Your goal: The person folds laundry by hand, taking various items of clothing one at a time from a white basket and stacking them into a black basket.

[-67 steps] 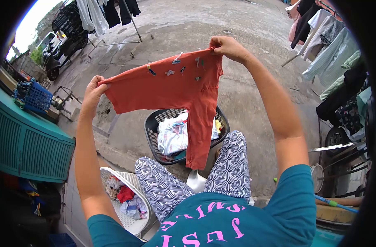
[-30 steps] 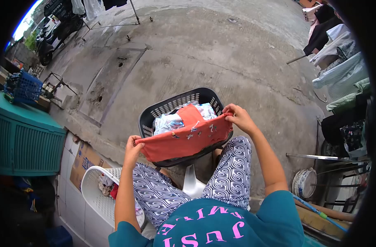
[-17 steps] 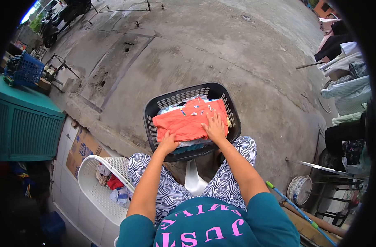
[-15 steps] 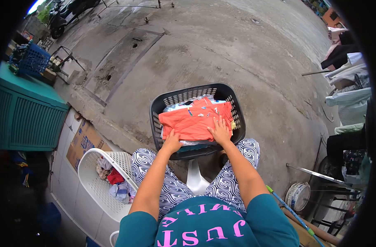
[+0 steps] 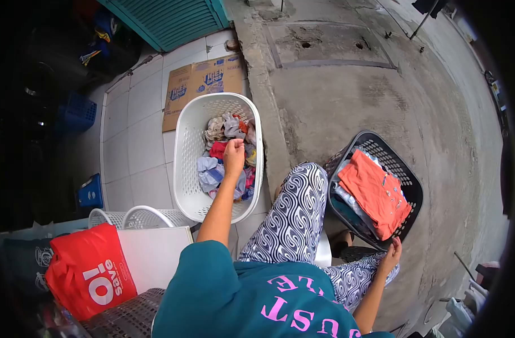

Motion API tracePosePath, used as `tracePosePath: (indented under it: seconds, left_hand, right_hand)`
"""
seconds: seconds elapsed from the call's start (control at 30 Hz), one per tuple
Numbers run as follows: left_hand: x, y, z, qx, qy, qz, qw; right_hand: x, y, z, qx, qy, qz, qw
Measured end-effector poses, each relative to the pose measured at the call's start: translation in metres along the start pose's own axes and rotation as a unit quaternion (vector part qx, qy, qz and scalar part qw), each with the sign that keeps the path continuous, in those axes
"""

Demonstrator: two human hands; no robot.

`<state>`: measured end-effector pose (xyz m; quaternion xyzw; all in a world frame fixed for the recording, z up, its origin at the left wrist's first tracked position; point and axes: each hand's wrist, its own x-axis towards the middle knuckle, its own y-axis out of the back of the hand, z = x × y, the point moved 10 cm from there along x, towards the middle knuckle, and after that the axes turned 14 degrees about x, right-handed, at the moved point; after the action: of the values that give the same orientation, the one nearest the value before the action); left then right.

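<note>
On tiled floor (image 5: 139, 132), the white basket (image 5: 181, 152) has loose, crumpled laundry (image 5: 209, 174) in it: grey, beige, red, lt blue & pink pcs, bunched well below the rim. Across on the concrete (image 5: 330, 96), the dark basket (image 5: 418, 191) has the orange garment (image 5: 370, 188) on top, folded w/ small prints showing, over white & bluish cloth (image 5: 347, 197). A rough ledge (image 5: 266, 129) runs btwn tile & concrete, just beside the white basket; flat cardboard (image 5: 204, 84) lies nr that basket's far end. The person's left knee (image 5: 305, 183) sits btwn the 2 baskets, so the gap there's narrow; concrete stretches past the dark one's far side. Red bag (image 5: 91, 270) is at near left, beside more white baskets (image 5: 150, 218). Left hand (image 5: 233, 156) is over the white basket's laundry, fingers bent & drawn together, mostly closed; can't tell if it's got cloth. Right hand (image 5: 391, 255) is part open, fingers loosely bent, at the dark basket's near rim; contact unclear, nothing seen in its grasp.
</note>
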<state>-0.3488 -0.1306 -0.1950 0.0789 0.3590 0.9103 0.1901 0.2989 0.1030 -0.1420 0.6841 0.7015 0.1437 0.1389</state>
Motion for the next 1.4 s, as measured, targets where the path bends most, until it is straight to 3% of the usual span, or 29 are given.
tracePosePath:
  seconds: [0.07,0.1,0.17,0.27,0.37,0.4,0.5,0.53,0.57,0.63,0.7,0.73,0.77,0.83,0.87,0.9,0.97,1.0,1.13,1.23,1.37,1.4]
  left_hand:
    - [-0.002,-0.017,-0.108,0.075,0.073,-0.030,0.994]
    - [-0.015,-0.027,-0.141,0.094,0.125,-0.100,0.983]
    - [-0.041,-0.036,-0.193,0.160,0.174,-0.141,0.961]
    - [-0.064,-0.038,-0.219,0.223,0.209,-0.147,0.941]
    - [-0.048,-0.046,-0.199,0.157,0.162,-0.103,0.969]
    - [-0.038,-0.057,-0.201,0.074,0.167,-0.108,0.977]
    - [-0.003,-0.069,-0.175,0.073,0.135,-0.048,0.987]
    - [0.006,-0.081,-0.177,0.086,0.168,-0.094,0.977]
    - [0.005,-0.093,-0.186,0.065,0.262,-0.135,0.953]
    - [-0.001,-0.104,-0.204,0.064,0.361,-0.152,0.918]
    - [0.003,-0.127,-0.242,-0.008,0.373,-0.144,0.916]
    - [0.012,-0.163,-0.303,-0.184,0.347,-0.066,0.917]
    - [0.010,-0.145,-0.285,-0.184,0.343,-0.065,0.919]
    - [0.003,-0.045,-0.225,-0.167,0.330,0.139,0.919]
    - [0.005,-0.035,-0.234,-0.218,0.326,0.209,0.896]
    - [0.011,-0.023,-0.225,-0.217,0.319,0.212,0.898]
    - [0.038,0.011,-0.163,-0.275,0.178,0.161,0.931]
    - [0.041,0.036,-0.107,-0.231,0.113,0.122,0.959]
    - [0.042,0.058,0.020,-0.162,-0.082,-0.027,0.983]
    - [0.005,0.100,0.164,-0.088,-0.272,-0.107,0.952]
    - [-0.051,0.132,0.299,-0.059,-0.367,-0.226,0.901]
    - [-0.070,0.142,0.332,-0.119,-0.383,-0.279,0.872]
  right_hand:
    - [-0.012,0.004,-0.027,-0.055,0.000,-0.004,0.998]
    - [-0.016,0.006,-0.035,-0.101,-0.003,0.001,0.995]
    - [-0.023,0.017,-0.039,-0.088,-0.003,0.011,0.996]
    - [-0.026,0.038,-0.051,-0.154,0.048,0.010,0.987]
    - [-0.032,0.062,-0.052,-0.231,0.063,0.013,0.971]
    - [-0.035,0.073,-0.046,-0.232,0.072,0.012,0.970]
    - [-0.041,0.101,-0.040,-0.215,0.090,0.039,0.972]
    - [-0.048,0.105,-0.039,-0.239,0.065,0.034,0.968]
    - [-0.053,0.109,-0.038,-0.262,0.038,0.030,0.964]
    - [-0.060,0.114,-0.049,-0.305,0.078,0.029,0.949]
    - [-0.065,0.117,-0.042,-0.322,0.020,0.022,0.946]
    - [-0.066,0.118,-0.044,-0.304,0.038,0.031,0.951]
    - [-0.065,0.119,-0.044,-0.301,0.038,0.033,0.952]
    - [-0.059,0.125,-0.039,-0.201,-0.067,0.125,0.969]
    - [-0.049,0.120,-0.040,-0.188,-0.046,0.119,0.974]
    - [-0.040,0.102,-0.051,-0.157,-0.029,0.111,0.981]
    - [-0.016,0.055,-0.079,-0.077,0.017,0.083,0.993]
    - [-0.005,0.031,-0.093,-0.029,0.046,0.063,0.997]
    - [0.020,-0.100,-0.190,0.121,0.157,-0.100,0.975]
    - [0.011,-0.183,-0.266,0.228,0.138,-0.216,0.939]
    - [-0.039,-0.253,-0.398,0.169,0.282,-0.381,0.864]
    - [-0.048,-0.263,-0.421,0.202,0.296,-0.416,0.836]
